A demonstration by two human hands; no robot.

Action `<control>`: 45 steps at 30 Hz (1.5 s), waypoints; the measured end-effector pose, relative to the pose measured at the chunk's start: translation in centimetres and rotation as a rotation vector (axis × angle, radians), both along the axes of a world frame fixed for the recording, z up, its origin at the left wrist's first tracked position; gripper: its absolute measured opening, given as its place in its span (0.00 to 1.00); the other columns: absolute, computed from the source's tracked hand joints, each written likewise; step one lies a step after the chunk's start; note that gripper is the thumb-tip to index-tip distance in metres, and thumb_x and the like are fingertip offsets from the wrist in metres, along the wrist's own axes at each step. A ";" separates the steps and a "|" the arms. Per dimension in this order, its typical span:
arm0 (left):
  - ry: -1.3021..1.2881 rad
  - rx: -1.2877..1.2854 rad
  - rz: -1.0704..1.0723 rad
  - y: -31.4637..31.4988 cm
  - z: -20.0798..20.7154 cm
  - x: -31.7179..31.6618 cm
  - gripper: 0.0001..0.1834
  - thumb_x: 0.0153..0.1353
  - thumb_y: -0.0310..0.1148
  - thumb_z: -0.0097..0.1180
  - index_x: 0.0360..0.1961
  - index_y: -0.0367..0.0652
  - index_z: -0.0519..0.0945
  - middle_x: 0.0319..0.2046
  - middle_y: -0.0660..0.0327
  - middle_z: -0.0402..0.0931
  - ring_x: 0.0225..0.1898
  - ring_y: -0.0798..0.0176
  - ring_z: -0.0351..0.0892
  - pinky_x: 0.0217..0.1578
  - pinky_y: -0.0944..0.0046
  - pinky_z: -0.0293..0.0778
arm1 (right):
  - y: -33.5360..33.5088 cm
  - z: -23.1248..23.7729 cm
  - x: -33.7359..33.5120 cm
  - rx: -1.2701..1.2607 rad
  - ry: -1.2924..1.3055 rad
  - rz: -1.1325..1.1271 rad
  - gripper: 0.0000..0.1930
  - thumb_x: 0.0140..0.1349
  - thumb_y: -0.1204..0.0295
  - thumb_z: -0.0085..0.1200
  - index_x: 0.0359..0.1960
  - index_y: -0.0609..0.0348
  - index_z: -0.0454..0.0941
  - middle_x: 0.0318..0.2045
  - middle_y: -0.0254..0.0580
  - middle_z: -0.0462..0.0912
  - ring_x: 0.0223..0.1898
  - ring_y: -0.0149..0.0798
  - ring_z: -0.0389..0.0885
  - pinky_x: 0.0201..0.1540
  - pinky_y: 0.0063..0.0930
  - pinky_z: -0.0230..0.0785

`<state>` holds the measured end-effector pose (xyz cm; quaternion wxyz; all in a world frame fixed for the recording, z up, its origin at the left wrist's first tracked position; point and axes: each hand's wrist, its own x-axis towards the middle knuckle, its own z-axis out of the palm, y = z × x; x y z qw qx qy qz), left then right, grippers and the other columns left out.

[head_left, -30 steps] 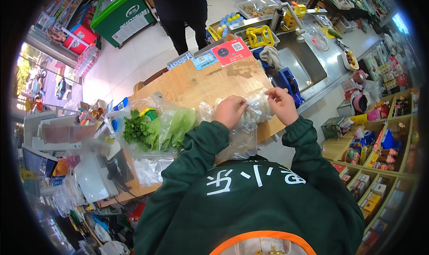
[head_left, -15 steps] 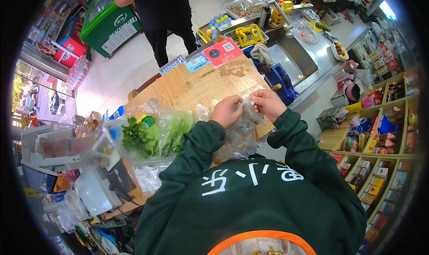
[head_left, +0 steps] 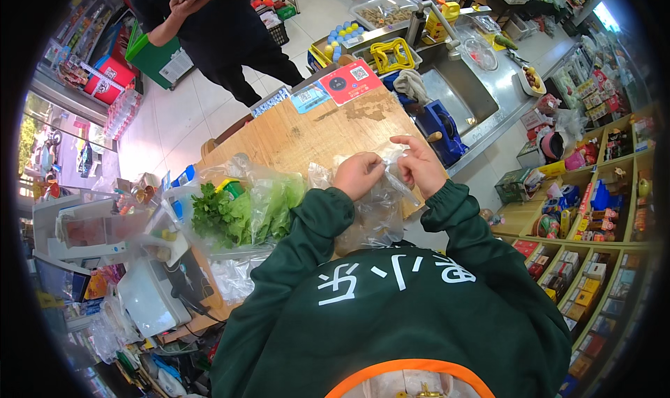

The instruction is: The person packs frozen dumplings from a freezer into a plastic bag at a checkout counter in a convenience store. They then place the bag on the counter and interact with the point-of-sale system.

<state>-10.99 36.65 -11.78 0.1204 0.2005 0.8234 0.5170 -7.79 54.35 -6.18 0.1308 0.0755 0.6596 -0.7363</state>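
Observation:
A clear, crumpled plastic bag (head_left: 377, 223) hangs between my hands at the near edge of the wooden table (head_left: 279, 136). My left hand (head_left: 359, 176) is closed, pinching the bag's upper edge between thumb and fingers. On the other side of that edge, my right hand (head_left: 423, 167) has its index finger lifted and stretched out, while its thumb and other fingers stay curled at the plastic. To the left of my left forearm, leafy green vegetables (head_left: 244, 213) lie in clear bags on the table.
Red and blue code cards (head_left: 349, 84) stand along the table's far edge. Beyond them a person in dark clothes (head_left: 202, 28) holds a phone. A steel sink (head_left: 453, 84) lies at the right, shelves (head_left: 593, 223) farther right. A white scale (head_left: 150, 297) stands at the left.
My right index finger has lifted away from the bag's edge, and the right hand has opened a little. The person across the table has shifted left, bringing a phone into view.

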 end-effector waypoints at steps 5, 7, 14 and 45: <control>0.067 -0.074 0.045 0.0 0.1 0.4 0.10 0.55 0.35 0.58 0.33 0.38 0.80 0.28 0.54 0.77 0.31 0.55 0.77 0.34 0.61 0.72 | 1.4 4.5 0.0 -0.210 0.213 -0.141 0.23 0.56 0.83 0.41 0.57 0.67 0.65 0.14 0.28 0.65 0.15 0.21 0.61 0.18 0.14 0.52; 0.132 -0.056 0.061 0.1 0.3 0.6 0.10 0.54 0.34 0.59 0.34 0.39 0.80 0.28 0.54 0.77 0.31 0.54 0.77 0.35 0.61 0.72 | 2.6 6.0 0.3 -0.101 0.309 -0.025 0.23 0.59 0.82 0.41 0.58 0.65 0.65 0.19 0.31 0.70 0.18 0.23 0.67 0.21 0.14 0.58; 0.162 0.064 0.234 0.4 1.7 2.2 0.09 0.52 0.29 0.59 0.36 0.40 0.81 0.30 0.54 0.77 0.30 0.55 0.76 0.34 0.61 0.72 | 3.5 1.9 -0.9 0.759 0.559 -0.019 0.20 0.51 0.79 0.54 0.48 0.61 0.74 0.33 0.41 0.76 0.37 0.41 0.78 0.40 0.31 0.70; 0.290 -0.371 0.083 1.2 5.3 4.3 0.22 0.51 0.46 0.62 0.44 0.45 0.79 0.23 0.53 0.78 0.28 0.47 0.79 0.30 0.52 0.72 | 4.5 2.4 1.5 0.031 0.121 -0.152 0.11 0.67 0.71 0.47 0.44 0.62 0.80 0.36 0.32 0.79 0.38 0.25 0.75 0.43 0.23 0.68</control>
